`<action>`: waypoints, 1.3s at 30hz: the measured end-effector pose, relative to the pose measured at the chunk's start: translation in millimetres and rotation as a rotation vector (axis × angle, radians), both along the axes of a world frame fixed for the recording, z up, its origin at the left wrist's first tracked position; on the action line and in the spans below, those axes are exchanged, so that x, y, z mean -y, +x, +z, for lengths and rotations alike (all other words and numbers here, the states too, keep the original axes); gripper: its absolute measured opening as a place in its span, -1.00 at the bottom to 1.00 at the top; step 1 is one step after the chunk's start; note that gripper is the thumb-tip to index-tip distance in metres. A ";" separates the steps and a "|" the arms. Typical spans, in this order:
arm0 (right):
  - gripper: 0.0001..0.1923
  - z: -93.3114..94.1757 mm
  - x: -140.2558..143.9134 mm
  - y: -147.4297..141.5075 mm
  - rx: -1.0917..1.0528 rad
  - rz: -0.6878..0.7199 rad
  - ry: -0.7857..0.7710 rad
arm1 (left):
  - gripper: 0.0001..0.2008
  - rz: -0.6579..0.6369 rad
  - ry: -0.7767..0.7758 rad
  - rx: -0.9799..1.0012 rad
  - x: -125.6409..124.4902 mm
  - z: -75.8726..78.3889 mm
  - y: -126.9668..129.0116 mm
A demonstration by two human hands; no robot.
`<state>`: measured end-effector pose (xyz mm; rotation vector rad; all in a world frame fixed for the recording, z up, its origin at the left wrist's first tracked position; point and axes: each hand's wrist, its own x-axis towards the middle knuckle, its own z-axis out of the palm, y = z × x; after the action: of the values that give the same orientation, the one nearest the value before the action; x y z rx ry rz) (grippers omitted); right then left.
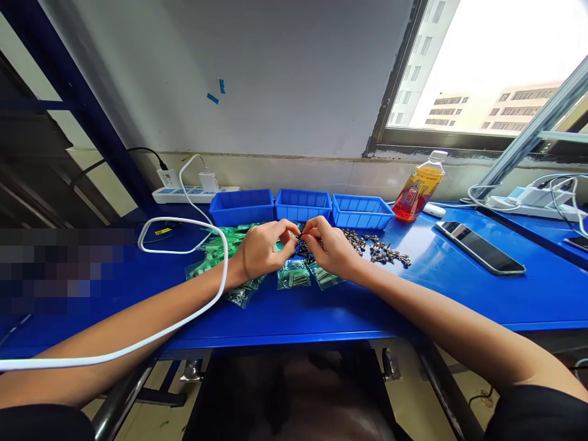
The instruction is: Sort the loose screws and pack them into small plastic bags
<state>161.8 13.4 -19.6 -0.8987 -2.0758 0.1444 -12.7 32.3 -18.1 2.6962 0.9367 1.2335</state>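
Fingers of both hands pinch together on a small dark part [302,247] held just above the blue table [459,288], near its middle; its long axis is too small to tell. Left hand [261,251] and right hand [331,250] meet over green packets [294,274], with loose screws [379,250] just beside.

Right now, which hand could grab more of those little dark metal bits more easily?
Probably the right hand. The loose metal pieces lie just beside it on the blue table, while the left hand sits over the green packets, farther away.
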 end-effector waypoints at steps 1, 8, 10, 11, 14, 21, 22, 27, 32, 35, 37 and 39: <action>-0.97 -0.4 0.0 -0.1 -0.012 0.007 -0.007 | -0.84 -0.018 0.012 -0.003 -0.1 -0.3 0.4; -0.93 -0.1 1.6 -1.1 -0.047 0.030 -0.063 | -0.83 -0.031 0.055 -0.018 -1.6 -2.2 1.5; -0.92 1.1 1.9 -0.7 -0.054 0.035 -0.048 | -0.83 -0.011 0.055 -0.015 -2.6 -2.3 0.5; -0.91 1.7 1.8 -0.4 -0.054 0.032 -0.032 | -0.82 0.000 0.053 -0.011 -3.1 -2.2 -0.1; -0.90 2.8 0.8 0.5 -0.027 -0.005 0.035 | -0.82 0.020 0.051 0.000 -3.5 -0.9 -1.6; -0.95 2.0 -0.2 0.5 0.002 -0.083 0.158 | -0.83 0.018 0.081 0.040 -1.7 1.1 -0.9; -0.94 2.0 0.2 0.6 0.000 -0.094 0.159 | -0.84 0.013 0.088 0.043 -1.7 0.9 -0.7; -0.91 4.4 2.0 1.2 0.008 -0.101 0.170 | -0.84 0.000 0.106 0.043 -1.1 -0.6 -0.9; -0.88 5.7 2.3 1.5 0.024 -0.098 0.186 | -0.82 0.003 0.105 0.024 -0.9 -0.7 -1.1; -0.88 4.8 2.1 1.8 0.031 -0.105 0.168 | -0.81 0.003 0.103 0.019 -1.3 -1.2 -0.6; -0.87 4.2 1.9 2.1 0.032 -0.109 0.159 | -0.79 0.000 0.100 0.019 -1.3 -1.5 -0.3; -0.87 3.6 1.8 2.4 0.033 -0.112 0.148 | -0.79 0.002 0.093 0.019 -1.0 -1.7 -0.1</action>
<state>164.1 11.7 -16.0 -0.9285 -2.0309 -0.0834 -12.8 33.4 -19.9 2.7480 0.9015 1.3328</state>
